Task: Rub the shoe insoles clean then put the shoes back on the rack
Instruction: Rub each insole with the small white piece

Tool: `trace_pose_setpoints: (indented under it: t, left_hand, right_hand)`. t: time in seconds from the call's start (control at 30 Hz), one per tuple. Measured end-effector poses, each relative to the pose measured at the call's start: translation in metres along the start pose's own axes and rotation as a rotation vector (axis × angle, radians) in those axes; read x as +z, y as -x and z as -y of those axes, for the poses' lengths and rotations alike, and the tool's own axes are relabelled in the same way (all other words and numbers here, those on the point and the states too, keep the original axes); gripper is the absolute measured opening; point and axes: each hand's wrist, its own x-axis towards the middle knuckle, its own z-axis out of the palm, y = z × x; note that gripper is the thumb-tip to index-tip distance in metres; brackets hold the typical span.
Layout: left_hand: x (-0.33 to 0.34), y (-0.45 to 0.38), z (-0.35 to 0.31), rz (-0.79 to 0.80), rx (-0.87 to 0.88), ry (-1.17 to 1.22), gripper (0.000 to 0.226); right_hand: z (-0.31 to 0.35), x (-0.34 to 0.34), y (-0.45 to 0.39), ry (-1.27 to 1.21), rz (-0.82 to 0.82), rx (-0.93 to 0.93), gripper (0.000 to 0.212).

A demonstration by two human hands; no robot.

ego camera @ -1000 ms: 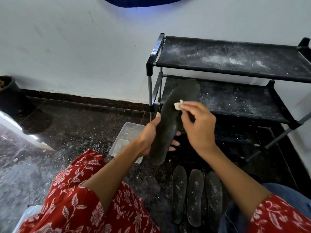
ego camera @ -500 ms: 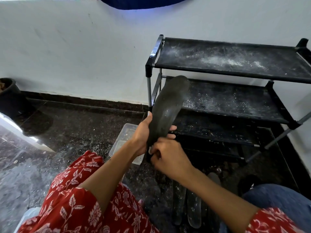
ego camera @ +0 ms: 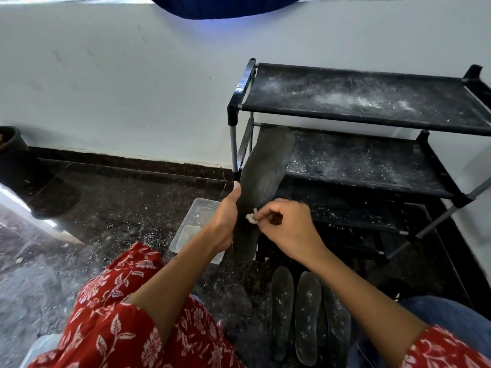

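Note:
My left hand (ego camera: 225, 221) grips a dark grey insole (ego camera: 263, 171) by its lower half and holds it upright, toe end up, in front of the black shoe rack (ego camera: 372, 120). My right hand (ego camera: 287, 229) pinches a small white wad (ego camera: 251, 217) and presses it against the lower part of the insole. Three more dusty insoles (ego camera: 305, 314) lie side by side on the dark floor below my right forearm. The rack's shelves are speckled with white powder and hold no shoes in view.
A clear plastic tub (ego camera: 196, 229) sits on the floor just left of the held insole. A dark pot (ego camera: 13, 155) stands at the far left by the white wall. White grit is scattered over the dark floor.
My right hand swept down the insole from its upper middle to the heel end, then came back up a little, showing the white wad again. The insole stayed held upright.

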Motion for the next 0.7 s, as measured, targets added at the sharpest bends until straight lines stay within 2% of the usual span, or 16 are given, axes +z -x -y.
trace_pose_setpoints:
  t: [0.13, 0.27, 0.47, 0.53, 0.63, 0.7]
  left_hand:
    - [0.003, -0.001, -0.001, 0.021, -0.028, 0.087, 0.071]
    - [-0.001, -0.003, 0.003, 0.041, -0.077, 0.158, 0.075]
    - [-0.006, -0.004, 0.006, 0.089, -0.12, 0.106, 0.084]
    - [-0.007, -0.005, 0.005, 0.082, -0.104, 0.105, 0.085]
    - [-0.003, -0.004, 0.006, 0.067, -0.071, 0.113, 0.079]
    - [0.001, -0.004, 0.008, 0.055, -0.067, 0.134, 0.074]
  right_hand:
    - [-0.001, 0.015, 0.006, 0.108, 0.148, -0.069, 0.015]
    - [-0.007, 0.021, 0.012, 0.155, 0.285, -0.017, 0.011]
    - [-0.023, 0.017, 0.019, 0.298, 0.484, 0.062, 0.009]
    - [-0.025, 0.01, 0.019, 0.291, 0.371, 0.099, 0.009]
    - [-0.022, 0.005, 0.018, 0.13, 0.037, 0.114, 0.011]
    - [-0.02, 0.007, 0.021, 0.031, -0.018, 0.121, 0.007]
